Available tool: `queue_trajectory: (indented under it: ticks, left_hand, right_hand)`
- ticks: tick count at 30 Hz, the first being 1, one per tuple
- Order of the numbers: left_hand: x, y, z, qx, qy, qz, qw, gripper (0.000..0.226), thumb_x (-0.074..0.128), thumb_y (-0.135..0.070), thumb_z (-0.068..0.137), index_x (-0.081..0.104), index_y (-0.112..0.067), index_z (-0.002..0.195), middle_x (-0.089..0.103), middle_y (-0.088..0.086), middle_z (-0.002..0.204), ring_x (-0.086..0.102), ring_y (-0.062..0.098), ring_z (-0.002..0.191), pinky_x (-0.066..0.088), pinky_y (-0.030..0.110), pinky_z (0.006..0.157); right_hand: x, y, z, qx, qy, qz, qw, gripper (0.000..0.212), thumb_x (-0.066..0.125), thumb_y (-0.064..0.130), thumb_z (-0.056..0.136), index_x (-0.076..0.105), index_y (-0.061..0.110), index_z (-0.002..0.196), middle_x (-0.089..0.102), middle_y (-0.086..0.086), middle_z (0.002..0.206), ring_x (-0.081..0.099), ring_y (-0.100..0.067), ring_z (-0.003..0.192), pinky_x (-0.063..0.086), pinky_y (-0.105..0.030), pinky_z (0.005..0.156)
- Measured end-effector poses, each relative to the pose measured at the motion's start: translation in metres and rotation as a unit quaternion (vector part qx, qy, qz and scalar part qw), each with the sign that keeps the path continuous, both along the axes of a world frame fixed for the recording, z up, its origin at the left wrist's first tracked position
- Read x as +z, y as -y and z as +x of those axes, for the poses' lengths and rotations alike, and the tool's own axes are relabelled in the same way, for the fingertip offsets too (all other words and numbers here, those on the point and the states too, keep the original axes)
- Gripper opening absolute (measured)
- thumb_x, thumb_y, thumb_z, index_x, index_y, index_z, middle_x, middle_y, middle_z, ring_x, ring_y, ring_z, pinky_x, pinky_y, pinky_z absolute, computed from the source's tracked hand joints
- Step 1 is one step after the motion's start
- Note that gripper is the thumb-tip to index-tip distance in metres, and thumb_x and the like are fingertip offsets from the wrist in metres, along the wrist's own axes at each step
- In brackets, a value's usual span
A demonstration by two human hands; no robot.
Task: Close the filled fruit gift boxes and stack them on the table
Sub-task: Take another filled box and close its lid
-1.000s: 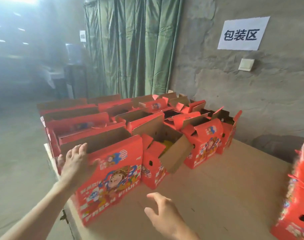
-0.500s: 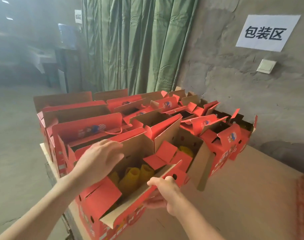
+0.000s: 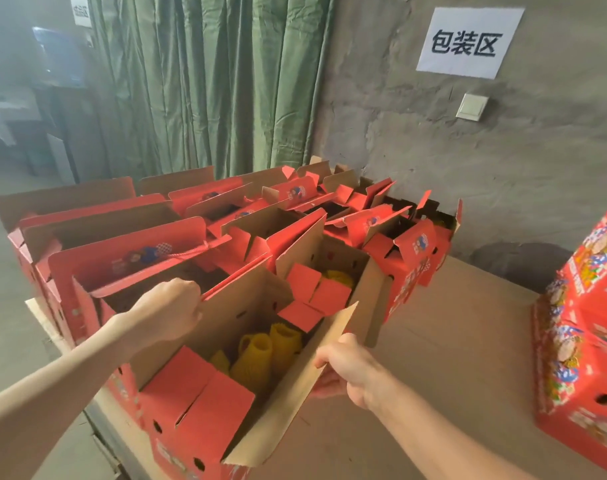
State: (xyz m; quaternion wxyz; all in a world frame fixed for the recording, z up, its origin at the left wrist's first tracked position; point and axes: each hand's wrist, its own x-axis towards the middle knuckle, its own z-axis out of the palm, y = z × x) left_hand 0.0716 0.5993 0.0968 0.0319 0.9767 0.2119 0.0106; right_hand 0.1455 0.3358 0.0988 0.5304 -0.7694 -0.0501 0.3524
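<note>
Nearest: right hand (image 3: 347,367), pinching the near long flap of the open gift box (image 3: 198,410). Between the hands: yellow net-wrapped fruit (image 3: 260,351), red end flaps leaning inward. Left hand (image 3: 170,306), fingers curled over the far flap's edge. Advice: bring the 2 long flaps together evenly, tabs aligned. Right of the right hand: bench (image 3: 451,341), closed boxes (image 3: 579,341) stacked. Beyond the left hand: more open boxes (image 3: 177,244).
</note>
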Motion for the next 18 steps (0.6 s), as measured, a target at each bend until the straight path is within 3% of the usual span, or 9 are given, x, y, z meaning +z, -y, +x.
queue_trajectory:
  ticks: [4, 11, 15, 18]
  left_hand:
    - [-0.003, 0.041, -0.012, -0.039, 0.024, -0.003, 0.999, 0.014, 0.055, -0.026, 0.089, 0.063, -0.015, 0.087, 0.06, -0.005, 0.078, 0.06, 0.011, 0.069, 0.051, 0.024, 0.061]
    - [0.003, 0.136, -0.034, -0.12, 0.032, -0.033, 0.992, 0.023, 0.056, -0.033, 0.088, 0.056, -0.014, 0.077, 0.058, -0.005, 0.072, 0.06, 0.016, 0.07, 0.043, 0.027, 0.059]
    - [0.001, 0.194, -0.026, -0.158, 0.055, -0.029, 0.985, 0.027, 0.056, -0.034, 0.088, 0.053, -0.012, 0.075, 0.058, -0.002, 0.072, 0.061, 0.02, 0.073, 0.043, 0.029, 0.059]
    - [0.001, 0.228, -0.014, -0.185, 0.062, -0.027, 0.98, 0.027, 0.058, -0.035, 0.089, 0.05, -0.014, 0.075, 0.055, -0.003, 0.072, 0.059, 0.018, 0.069, 0.038, 0.025, 0.053]
  right_hand:
    - [0.001, 0.039, 0.005, -0.013, 0.025, -0.016, 0.999, 0.014, 0.045, -0.006, 0.086, 0.04, 0.006, 0.093, 0.05, -0.012, 0.078, 0.059, -0.012, 0.042, 0.049, -0.025, 0.041]
    - [-0.006, 0.125, 0.015, -0.024, 0.112, -0.079, 0.99, 0.011, 0.052, -0.003, 0.08, 0.044, 0.006, 0.081, 0.046, -0.012, 0.083, 0.052, -0.024, 0.066, 0.046, -0.026, 0.049]
    - [-0.002, 0.186, 0.013, -0.048, 0.126, -0.104, 0.985, 0.01, 0.053, -0.003, 0.079, 0.046, 0.004, 0.081, 0.046, -0.014, 0.083, 0.052, -0.025, 0.058, 0.044, -0.025, 0.045]
    - [-0.001, 0.229, 0.007, -0.074, 0.141, -0.119, 0.98, 0.014, 0.056, 0.0, 0.079, 0.044, 0.006, 0.078, 0.043, -0.011, 0.084, 0.05, -0.026, 0.068, 0.046, -0.031, 0.055]
